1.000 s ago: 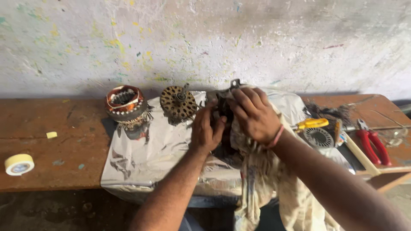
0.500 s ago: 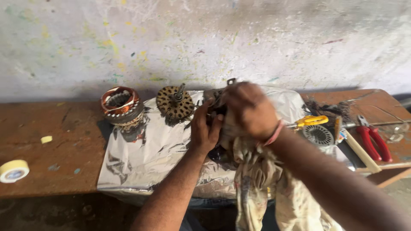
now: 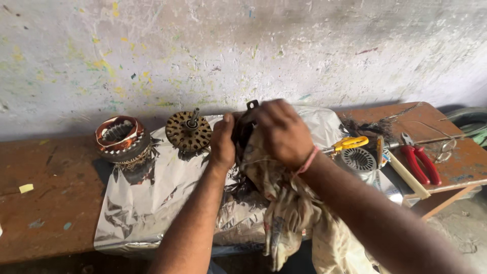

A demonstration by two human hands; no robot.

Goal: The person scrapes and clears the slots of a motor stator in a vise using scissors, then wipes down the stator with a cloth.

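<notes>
My left hand (image 3: 222, 142) and my right hand (image 3: 280, 132) are closed around a dark metal motor part (image 3: 245, 128) above the silver foil sheet (image 3: 157, 198). The right hand presses a dirty pale rag (image 3: 284, 203) against that part; the rag hangs down over the bench edge. Only a dark edge and a small bracket at the top of the part show between my hands. Left of my hands stands a round perforated rotor with a shaft (image 3: 188, 131). Further left sits a copper-wound stator (image 3: 120, 138).
The foil lies on a worn brown wooden bench (image 3: 45, 203) against a paint-flecked wall. To the right are a yellow-handled tool (image 3: 349, 143), a round finned metal piece (image 3: 358, 158), a wooden-handled tool (image 3: 406, 175) and red-handled pliers (image 3: 420, 162). A small yellow scrap (image 3: 26, 188) lies at left.
The view has shifted so the tape roll at far left is out of sight. My right hand has slid over the top of the dark part with the rag; my left hand stays on it.
</notes>
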